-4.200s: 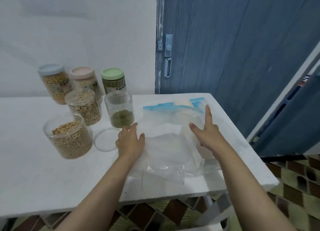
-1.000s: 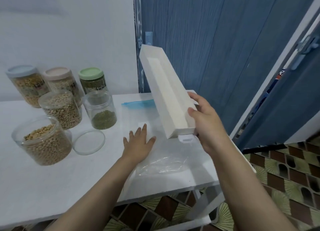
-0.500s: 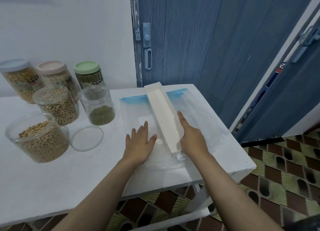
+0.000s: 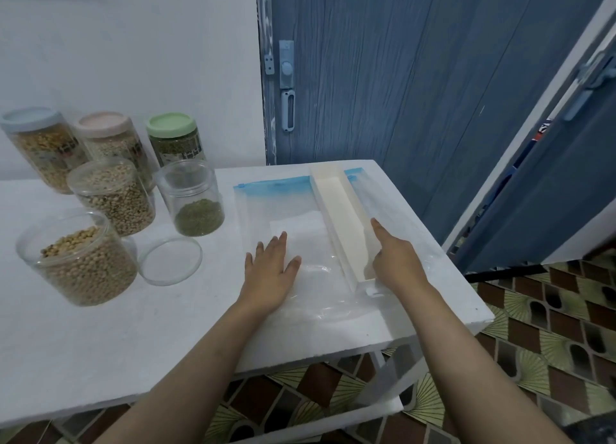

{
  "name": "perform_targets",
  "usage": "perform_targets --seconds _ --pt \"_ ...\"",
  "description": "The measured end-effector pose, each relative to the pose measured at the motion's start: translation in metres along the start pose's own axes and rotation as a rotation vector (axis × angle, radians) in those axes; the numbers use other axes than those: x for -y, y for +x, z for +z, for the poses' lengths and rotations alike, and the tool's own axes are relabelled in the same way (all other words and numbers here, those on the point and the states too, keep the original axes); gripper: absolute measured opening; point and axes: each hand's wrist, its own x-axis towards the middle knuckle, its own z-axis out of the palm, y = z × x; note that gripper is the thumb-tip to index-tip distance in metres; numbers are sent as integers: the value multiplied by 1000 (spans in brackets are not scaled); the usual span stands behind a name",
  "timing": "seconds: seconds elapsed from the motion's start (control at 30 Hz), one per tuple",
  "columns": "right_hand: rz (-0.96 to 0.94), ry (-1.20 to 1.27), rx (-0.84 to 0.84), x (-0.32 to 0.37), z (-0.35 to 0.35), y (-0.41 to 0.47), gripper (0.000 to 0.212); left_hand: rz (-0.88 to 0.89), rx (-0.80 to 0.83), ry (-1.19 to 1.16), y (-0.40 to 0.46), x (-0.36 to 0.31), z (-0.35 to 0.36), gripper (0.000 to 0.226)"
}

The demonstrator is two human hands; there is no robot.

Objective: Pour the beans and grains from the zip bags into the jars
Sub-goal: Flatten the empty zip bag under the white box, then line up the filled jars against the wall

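Empty clear zip bags [image 4: 293,217] with blue zip strips lie flat on the white table [image 4: 133,327]. A long white tray [image 4: 343,223] lies on top of them, running away from me. My left hand [image 4: 270,270] presses flat on the bags, fingers spread. My right hand [image 4: 396,260] rests against the tray's right side near its front end, index finger straight along the wall. Three open jars stand at left: one of soybeans [image 4: 80,260], one of pale beans [image 4: 113,197], one with a little green mung beans [image 4: 191,202].
Three lidded jars stand at the back left: blue lid [image 4: 36,143], pink lid [image 4: 110,133], green lid [image 4: 173,137]. A clear loose lid [image 4: 170,260] lies beside the soybean jar. A blue door [image 4: 400,77] stands behind; the table's right edge drops to a tiled floor.
My right hand brought the white tray down from the air and laid it on the bags. It now rests along the tray's side. My left hand stayed flat on the bags.
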Motion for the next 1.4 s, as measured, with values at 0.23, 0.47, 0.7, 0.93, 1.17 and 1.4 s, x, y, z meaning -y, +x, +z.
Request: perform_targets --seconds 0.23,0.47,0.7,0.93,1.17,1.4 --pt "-307 339 -122 46 -12 -37 47 77 -195 -85 -21 -21 -45 55" --pt "-468 616 1 129 -6 -61 41 197 -539 -172 -51 -8 -124 51" --pt "-517 361 216 208 46 -57 43 131 -728 -112 -82 54 -198 46" --pt "-563 -231 541 265 134 -30 72 -109 -529 -77 -83 125 -234 55" --pt "-482 -435 468 272 187 -29 95 -70 -345 -221 -84 168 -242 58" --pt "-322 -173 189 265 170 -70 87 -9 -315 -325 -86 190 -245 54"
